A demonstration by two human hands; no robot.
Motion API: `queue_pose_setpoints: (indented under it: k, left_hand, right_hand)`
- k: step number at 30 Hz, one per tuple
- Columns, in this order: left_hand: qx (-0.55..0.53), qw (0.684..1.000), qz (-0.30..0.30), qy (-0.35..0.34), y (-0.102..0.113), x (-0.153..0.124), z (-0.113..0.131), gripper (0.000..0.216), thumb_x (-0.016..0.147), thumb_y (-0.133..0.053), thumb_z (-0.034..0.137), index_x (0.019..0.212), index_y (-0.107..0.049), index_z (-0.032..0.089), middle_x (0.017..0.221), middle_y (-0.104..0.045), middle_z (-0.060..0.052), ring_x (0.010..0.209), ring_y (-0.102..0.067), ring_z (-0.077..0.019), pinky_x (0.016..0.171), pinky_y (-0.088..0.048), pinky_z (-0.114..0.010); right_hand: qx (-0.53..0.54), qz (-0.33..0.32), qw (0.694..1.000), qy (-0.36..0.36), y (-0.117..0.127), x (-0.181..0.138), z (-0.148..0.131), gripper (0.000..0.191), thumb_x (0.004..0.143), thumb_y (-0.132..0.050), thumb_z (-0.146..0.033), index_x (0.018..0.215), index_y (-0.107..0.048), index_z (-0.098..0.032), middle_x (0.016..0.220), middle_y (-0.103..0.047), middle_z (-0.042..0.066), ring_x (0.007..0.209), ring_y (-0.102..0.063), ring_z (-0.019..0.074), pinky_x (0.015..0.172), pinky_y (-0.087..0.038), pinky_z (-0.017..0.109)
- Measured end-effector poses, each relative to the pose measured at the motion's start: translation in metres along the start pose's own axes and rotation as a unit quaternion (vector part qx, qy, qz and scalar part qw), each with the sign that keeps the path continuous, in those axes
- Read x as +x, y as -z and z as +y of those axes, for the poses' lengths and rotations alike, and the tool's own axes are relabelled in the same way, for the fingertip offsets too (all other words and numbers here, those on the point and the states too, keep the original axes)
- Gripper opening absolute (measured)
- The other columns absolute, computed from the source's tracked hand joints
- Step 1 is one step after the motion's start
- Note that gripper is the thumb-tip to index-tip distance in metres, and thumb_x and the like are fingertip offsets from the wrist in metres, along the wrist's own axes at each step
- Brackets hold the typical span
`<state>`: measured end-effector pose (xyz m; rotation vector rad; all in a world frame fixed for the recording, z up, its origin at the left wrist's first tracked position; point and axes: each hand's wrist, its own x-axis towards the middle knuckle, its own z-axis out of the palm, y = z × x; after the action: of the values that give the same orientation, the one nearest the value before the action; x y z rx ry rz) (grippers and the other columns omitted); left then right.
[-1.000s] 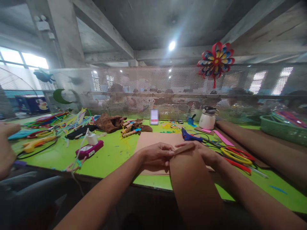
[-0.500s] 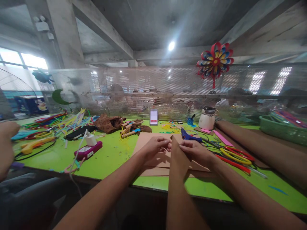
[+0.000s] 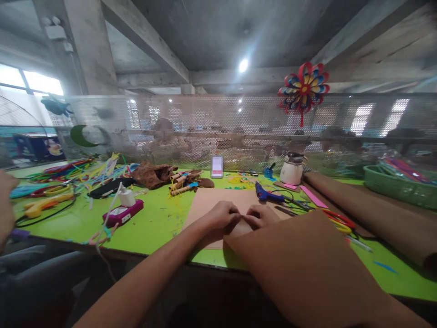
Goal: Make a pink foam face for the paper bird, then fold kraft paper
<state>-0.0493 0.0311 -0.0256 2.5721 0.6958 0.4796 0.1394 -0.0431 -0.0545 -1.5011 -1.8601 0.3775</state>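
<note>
A large brown sheet [image 3: 307,259] slants from between my hands toward the lower right and hides most of my right forearm. Both hands are close together over the table. The fingers of my left hand [image 3: 223,215] are bent and pinch the sheet's far edge. Opposite it, my right hand [image 3: 262,216] is closed on the same edge, its fingertips almost meeting the left ones. Below lie flat tan sheets [image 3: 201,207] on the green table [image 3: 157,237]. A blue glue gun [image 3: 269,194] rests just beyond my right hand.
A brown roll [image 3: 368,212] and a green basket [image 3: 392,182] are on the right, near red-handled scissors [image 3: 341,218]. A white jug [image 3: 292,168] stands behind. To the left are a purple power strip [image 3: 123,212], a yellow glue gun [image 3: 48,204] and another person's arm [image 3: 5,205].
The brown sheet has swung from nearly edge-on to broad side up, spreading rightward over my right forearm. Both hands have lowered slightly and their fingertips have drawn closer together.
</note>
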Motion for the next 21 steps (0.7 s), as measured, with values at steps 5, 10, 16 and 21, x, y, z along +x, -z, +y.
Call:
queue_pose_setpoints:
  k: [5,10,16,21]
  left_hand:
    - [0.042,0.999,0.014,-0.004,0.004,0.0,-0.011,0.024,0.077,-0.052,0.018,0.081,-0.075,0.01,0.071,-0.065,-0.005,0.066,-0.052,-0.014,0.062,-0.036,-0.022]
    - [0.054,0.998,0.006,-0.021,0.003,0.0,-0.016,0.023,0.079,-0.056,0.019,0.092,-0.074,0.013,0.08,-0.067,-0.006,0.073,-0.055,-0.0149,0.065,-0.037,-0.021]
    - [0.075,0.995,0.004,-0.059,-0.009,0.005,-0.017,0.019,0.08,-0.06,0.023,0.092,-0.073,0.016,0.08,-0.064,-0.004,0.072,-0.055,-0.0135,0.065,-0.038,-0.02]
    - [0.1,0.99,0.011,-0.095,-0.015,0.008,-0.016,0.016,0.081,-0.058,0.021,0.086,-0.073,0.017,0.076,-0.059,-0.003,0.071,-0.052,-0.0135,0.066,-0.036,-0.022]
  right_hand:
    - [-0.044,0.021,0.999,0.005,0.0,-0.001,-0.002,0.015,0.076,-0.057,-0.026,0.072,-0.067,-0.014,0.073,-0.066,0.006,0.068,-0.057,0.0165,0.063,-0.042,0.027]
    - [-0.055,0.02,0.998,0.03,-0.005,0.004,0.005,0.013,0.075,-0.059,-0.024,0.075,-0.069,-0.015,0.077,-0.067,0.006,0.073,-0.059,0.017,0.068,-0.044,0.027]
    - [-0.058,-0.007,0.996,0.073,-0.01,0.012,0.015,0.013,0.073,-0.061,-0.025,0.077,-0.069,-0.017,0.074,-0.063,0.005,0.068,-0.057,0.0159,0.063,-0.043,0.027]
    - [-0.057,-0.027,0.994,0.085,-0.009,0.014,0.023,0.014,0.075,-0.059,-0.029,0.072,-0.066,-0.017,0.071,-0.061,0.003,0.065,-0.055,0.0143,0.06,-0.042,0.025]
